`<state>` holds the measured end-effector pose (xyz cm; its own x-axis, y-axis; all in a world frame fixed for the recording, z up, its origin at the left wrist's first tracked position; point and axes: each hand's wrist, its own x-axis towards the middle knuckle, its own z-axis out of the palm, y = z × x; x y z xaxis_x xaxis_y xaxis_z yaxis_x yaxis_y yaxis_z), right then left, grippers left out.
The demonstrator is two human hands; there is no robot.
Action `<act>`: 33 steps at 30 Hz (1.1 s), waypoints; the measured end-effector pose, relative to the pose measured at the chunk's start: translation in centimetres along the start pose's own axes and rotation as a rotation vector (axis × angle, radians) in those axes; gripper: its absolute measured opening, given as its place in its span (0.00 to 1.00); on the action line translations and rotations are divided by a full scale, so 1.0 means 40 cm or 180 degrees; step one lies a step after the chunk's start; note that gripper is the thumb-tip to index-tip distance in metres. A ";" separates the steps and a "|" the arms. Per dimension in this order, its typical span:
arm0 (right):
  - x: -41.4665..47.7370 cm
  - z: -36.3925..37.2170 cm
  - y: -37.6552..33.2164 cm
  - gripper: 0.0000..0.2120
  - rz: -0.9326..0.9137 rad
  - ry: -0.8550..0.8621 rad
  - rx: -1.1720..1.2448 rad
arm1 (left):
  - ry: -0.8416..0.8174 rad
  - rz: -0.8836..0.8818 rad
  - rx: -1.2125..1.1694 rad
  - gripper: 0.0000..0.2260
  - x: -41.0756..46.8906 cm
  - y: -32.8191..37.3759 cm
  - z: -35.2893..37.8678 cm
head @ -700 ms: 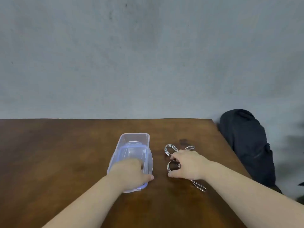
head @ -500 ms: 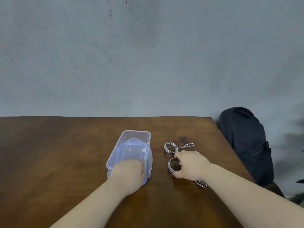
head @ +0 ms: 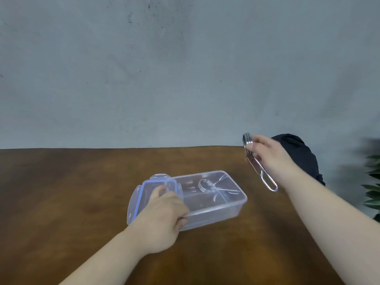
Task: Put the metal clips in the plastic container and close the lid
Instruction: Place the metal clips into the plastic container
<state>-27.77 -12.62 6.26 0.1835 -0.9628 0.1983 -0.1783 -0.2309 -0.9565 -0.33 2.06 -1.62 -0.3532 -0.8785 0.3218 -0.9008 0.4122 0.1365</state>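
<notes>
Clip hangs pinched in your right hand, up right of the plastic container; your left hand grips its near-left rim beside the lid. Lower it beside the clip inside.

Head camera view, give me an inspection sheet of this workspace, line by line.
Surface: brown wooden table, bare apart from the job's things.
Job's things: clear plastic container lying open on the table; one metal clip seen within its outline; blue-rimmed lid at its left end, not closed; a second clip held in the air to the right of the container.
Clutter: nothing seen on the table.
Grippers: left hand grips the container's near left end; right hand pinches the second clip.
Cables: nothing seen.
Surroundings: grey wall; black bag past the table's right edge; green leaves at far right.
</notes>
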 end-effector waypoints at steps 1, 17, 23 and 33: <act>-0.004 -0.001 -0.027 0.11 -0.0066 -0.0172 -0.0073 | -0.0074 0.0108 -0.0085 0.08 0.002 0.004 0.012; -0.066 0.257 0.105 0.22 -0.0896 -0.2330 -0.3712 | 0.0192 -0.0261 -0.0922 0.39 -0.045 -0.035 0.100; -0.073 0.310 0.139 0.18 -0.1076 -0.2559 -0.4000 | -0.0521 -0.0824 -0.1040 0.60 -0.012 -0.044 0.130; -0.052 0.301 0.126 0.17 -0.1043 -0.2484 -0.3553 | -0.0601 -0.0918 -0.0957 0.61 0.031 -0.061 0.150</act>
<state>-17.42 -10.08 -1.56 0.7837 -0.6041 -0.1449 -0.6207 -0.7706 -0.1446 -0.09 -1.48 -7.16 -0.1636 -0.9848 0.0580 -0.8656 0.1715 0.4705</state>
